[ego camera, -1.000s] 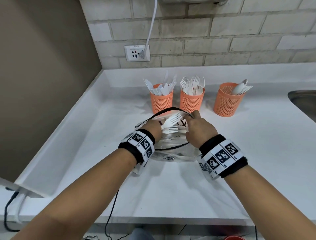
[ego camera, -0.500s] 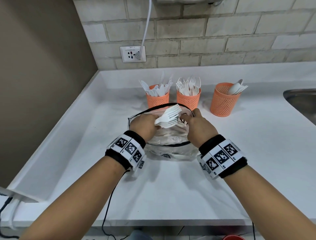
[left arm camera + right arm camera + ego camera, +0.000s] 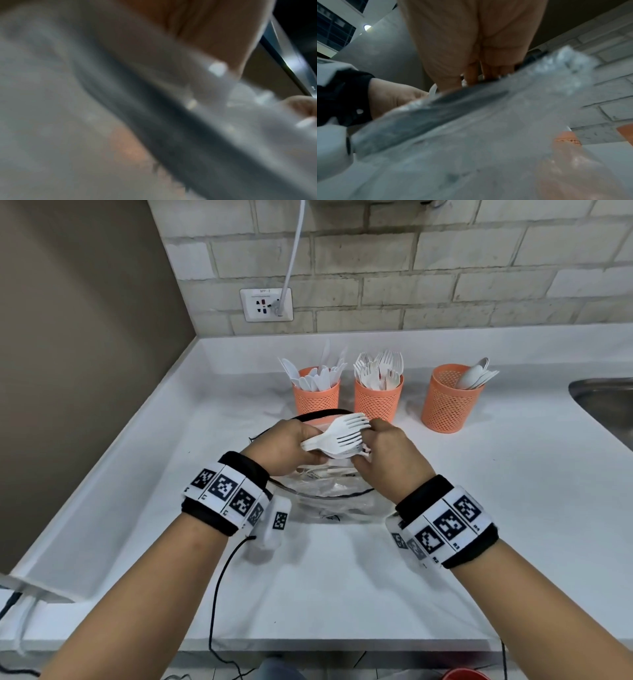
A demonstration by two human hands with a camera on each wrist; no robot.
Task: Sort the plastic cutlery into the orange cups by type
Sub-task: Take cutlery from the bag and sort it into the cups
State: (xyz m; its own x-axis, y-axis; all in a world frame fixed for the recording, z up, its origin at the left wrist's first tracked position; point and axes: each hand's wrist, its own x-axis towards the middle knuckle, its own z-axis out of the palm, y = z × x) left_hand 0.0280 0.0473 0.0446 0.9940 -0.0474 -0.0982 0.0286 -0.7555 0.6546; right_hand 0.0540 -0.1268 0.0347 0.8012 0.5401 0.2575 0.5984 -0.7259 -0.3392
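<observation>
Three orange mesh cups stand in a row at the back: knives (image 3: 317, 400), forks (image 3: 376, 402), spoons (image 3: 445, 405). In front of them lies a clear plastic bag (image 3: 329, 501) with a black rim, with more white cutlery inside. My left hand (image 3: 305, 448) grips a bundle of white plastic forks (image 3: 342, 433) by the handles above the bag's mouth. My right hand (image 3: 366, 445) pinches the tine end of the bundle, with its fingers (image 3: 488, 70) reaching down past the bag's rim (image 3: 436, 106). The left wrist view is blurred.
A steel sink (image 3: 603, 395) sits at the right edge of the white counter (image 3: 513, 508). A brown wall closes the left side and a brick wall with an outlet (image 3: 266, 304) the back. A black cable (image 3: 219, 587) hangs over the front edge.
The fork bundle in my left hand has risen slightly above the bag. My right hand has closed in on its tines, and the two hands now meet.
</observation>
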